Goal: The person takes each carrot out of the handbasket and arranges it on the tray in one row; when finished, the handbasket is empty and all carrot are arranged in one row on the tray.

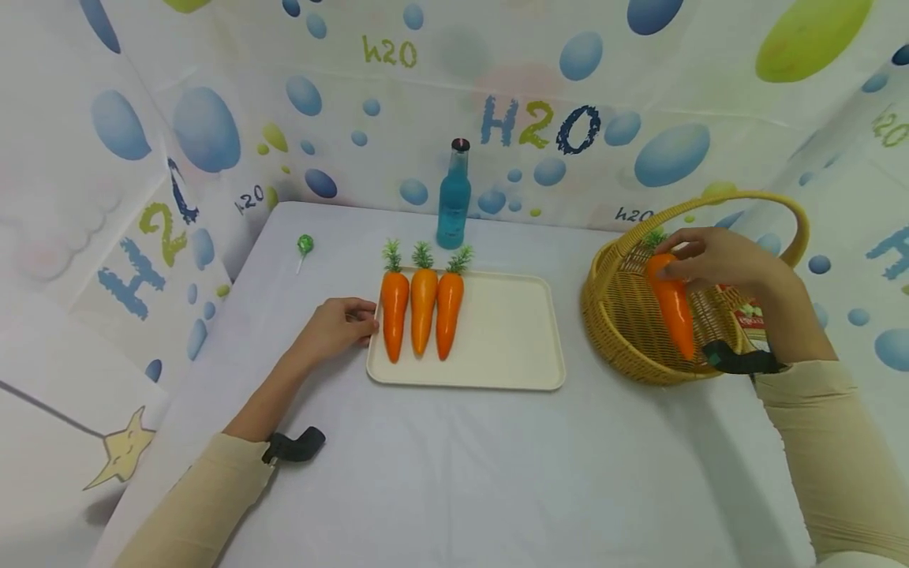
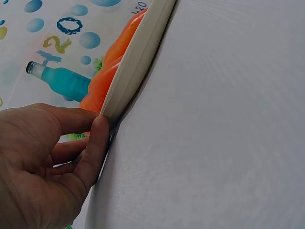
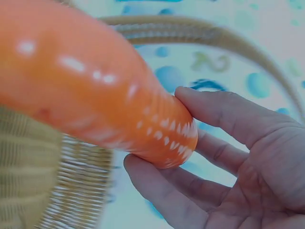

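My right hand [image 1: 720, 256] pinches an orange carrot [image 1: 671, 308] near its leafy top, over the mouth of a wicker basket [image 1: 611, 331]. In the right wrist view, thumb and fingers sit on both sides of the thick end of the carrot [image 3: 143, 114]. My left hand [image 1: 334, 331] pinches the left rim of a cream tray [image 1: 507, 331]; thumb and forefinger meet at the tray edge [image 2: 136, 71] in the left wrist view. Three carrots [image 1: 422, 312] with green tops lie side by side on the tray's left part, tips toward me.
A bottle of blue liquid [image 1: 454, 201] stands behind the tray. A green lollipop [image 1: 304, 244] lies at the back left of the white-covered table [image 1: 454, 473]. The basket's tall handle [image 1: 774, 201] arches up beside the right hand. A red packet [image 1: 749, 315] shows partly behind the right wrist.
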Demonstrator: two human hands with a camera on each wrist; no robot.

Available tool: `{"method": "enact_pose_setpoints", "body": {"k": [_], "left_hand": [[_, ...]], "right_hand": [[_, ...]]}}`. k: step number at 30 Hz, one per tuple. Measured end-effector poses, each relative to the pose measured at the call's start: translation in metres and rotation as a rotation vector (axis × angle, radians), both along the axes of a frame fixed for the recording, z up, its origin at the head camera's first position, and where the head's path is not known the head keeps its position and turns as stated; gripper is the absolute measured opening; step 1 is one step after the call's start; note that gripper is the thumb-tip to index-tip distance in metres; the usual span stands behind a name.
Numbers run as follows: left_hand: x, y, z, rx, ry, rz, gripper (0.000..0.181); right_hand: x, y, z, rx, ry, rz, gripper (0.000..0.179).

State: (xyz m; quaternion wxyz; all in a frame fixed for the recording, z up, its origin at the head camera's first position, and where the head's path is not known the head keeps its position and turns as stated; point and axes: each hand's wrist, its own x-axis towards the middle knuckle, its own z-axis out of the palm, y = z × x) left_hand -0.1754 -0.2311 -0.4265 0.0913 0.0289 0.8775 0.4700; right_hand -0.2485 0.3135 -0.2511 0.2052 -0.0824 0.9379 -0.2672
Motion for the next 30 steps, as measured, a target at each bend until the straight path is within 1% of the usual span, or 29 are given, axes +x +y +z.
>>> {"method": "enact_pose_setpoints", "body": {"k": [3,6,9,13,15,18,20,23,26,30], "left_hand": [[0.000,0.000,0.001,-0.017,0.002,0.001,0.040],[0.000,0.000,0.001,-0.024,0.007,0.001,0.040],[0.000,0.001,0.000,-0.009,0.011,-0.005,0.040],[0.000,0.001,-0.001,0.002,0.014,-0.004,0.041],[-0.001,0.001,-0.001,0.001,0.016,0.000,0.040],[-0.001,0.000,0.000,0.003,0.017,-0.001,0.040],[-0.001,0.000,-0.001,0.005,0.008,-0.001,0.040],[-0.001,0.000,-0.001,0.005,0.002,-0.002,0.041],[0.000,0.000,-0.002,0.013,0.006,-0.003,0.041],[0.000,0.001,-0.001,0.021,0.021,-0.009,0.040]], "right_hand": [[0.016,-0.003,0.020,0.064,0.081,0.028,0.058],[0.032,-0.009,0.034,0.100,0.126,0.039,0.055],[0.047,-0.018,0.043,0.089,0.143,0.047,0.049],[0.065,-0.038,0.053,0.088,0.176,0.093,0.043],[0.072,-0.050,0.058,0.089,0.199,0.115,0.040],[0.076,-0.070,0.061,0.087,0.216,0.129,0.040],[0.074,-0.085,0.059,0.070,0.210,0.139,0.039],[0.063,-0.106,0.051,0.048,0.186,0.150,0.042],[0.045,-0.127,0.038,0.029,0.162,0.159,0.042],[0.019,-0.154,0.012,-0.089,0.074,0.155,0.039]]}}
